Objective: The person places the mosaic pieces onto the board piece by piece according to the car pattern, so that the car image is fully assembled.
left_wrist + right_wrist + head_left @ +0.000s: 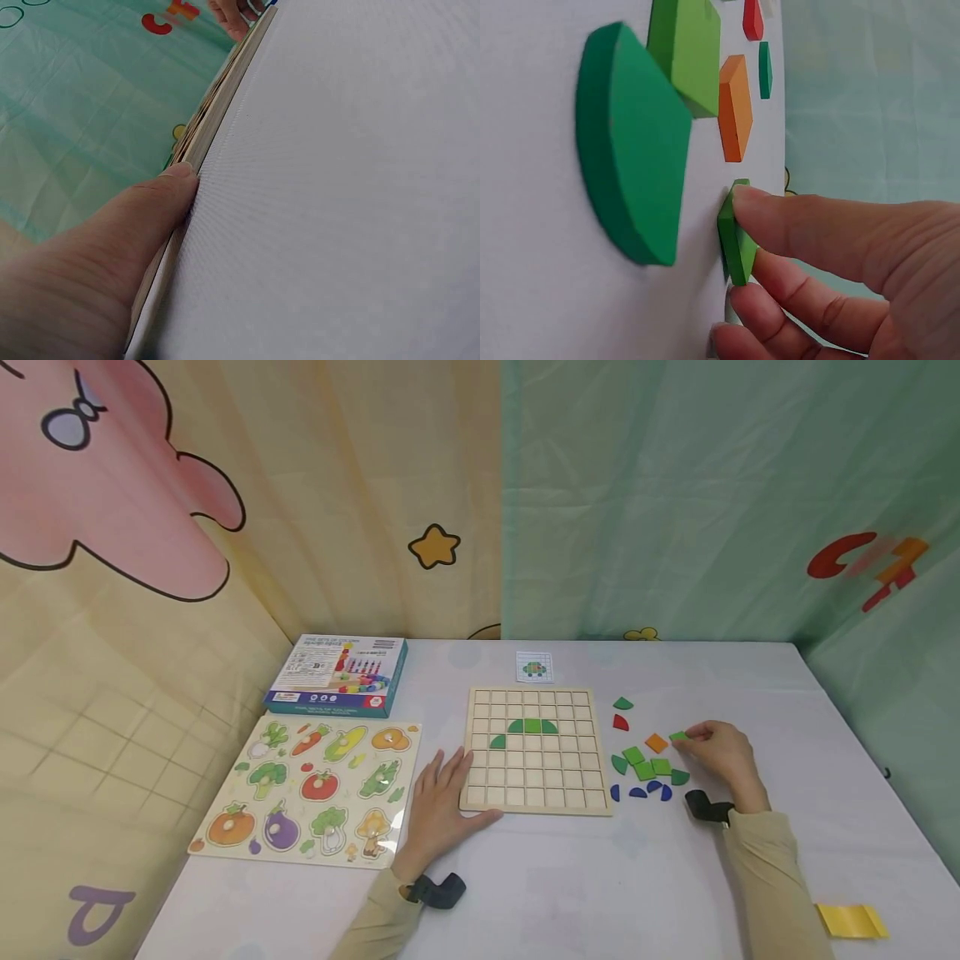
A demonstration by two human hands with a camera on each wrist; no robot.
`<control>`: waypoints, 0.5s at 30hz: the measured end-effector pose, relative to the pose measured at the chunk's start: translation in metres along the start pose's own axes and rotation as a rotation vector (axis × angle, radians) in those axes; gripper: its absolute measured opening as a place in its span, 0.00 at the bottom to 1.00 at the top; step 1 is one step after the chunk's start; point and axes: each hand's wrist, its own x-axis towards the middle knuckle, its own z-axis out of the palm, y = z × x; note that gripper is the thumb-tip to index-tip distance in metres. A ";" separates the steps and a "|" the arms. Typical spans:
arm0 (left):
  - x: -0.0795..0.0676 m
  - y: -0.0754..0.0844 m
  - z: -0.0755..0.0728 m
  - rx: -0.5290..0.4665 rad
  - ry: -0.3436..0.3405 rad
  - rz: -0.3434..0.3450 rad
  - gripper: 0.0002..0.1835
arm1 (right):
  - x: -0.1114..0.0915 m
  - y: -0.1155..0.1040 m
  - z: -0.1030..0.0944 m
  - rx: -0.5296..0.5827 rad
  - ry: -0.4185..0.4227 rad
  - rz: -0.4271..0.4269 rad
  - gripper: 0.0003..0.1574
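Observation:
My right hand (722, 756) pinches a light green square piece (739, 236) between thumb and fingers, low over the table at the right end of the loose pieces. Straight, spread fingers of my left hand (442, 802) rest at the near left corner of the wooden grid board (536, 777), the thumb against its front edge. On the board lie a light green square (532, 726) with a dark green quarter circle (515, 727) on one side and another (550, 727) on the other. A further quarter circle (498, 742) sits lower left.
Beside the board lie an orange square (656, 743), a red quarter circle (620, 722), several green pieces (644, 770) and blue half circles (637, 792). A picture card (534, 667) is behind it. Left are a vegetable puzzle (300, 802) and a box (337, 672); a yellow strip (852, 922) lies front right.

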 end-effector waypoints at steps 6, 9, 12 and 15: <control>0.000 0.000 0.000 0.002 -0.004 -0.003 0.54 | -0.001 -0.001 0.004 0.023 0.021 -0.021 0.21; 0.000 0.000 0.000 0.006 -0.005 -0.004 0.54 | -0.004 -0.001 0.007 0.018 0.068 -0.054 0.19; 0.000 -0.001 0.001 0.013 -0.003 -0.002 0.54 | -0.005 0.001 0.009 0.010 0.117 -0.095 0.17; 0.000 -0.001 0.002 0.014 -0.002 0.000 0.54 | -0.007 0.001 0.011 0.011 0.161 -0.137 0.14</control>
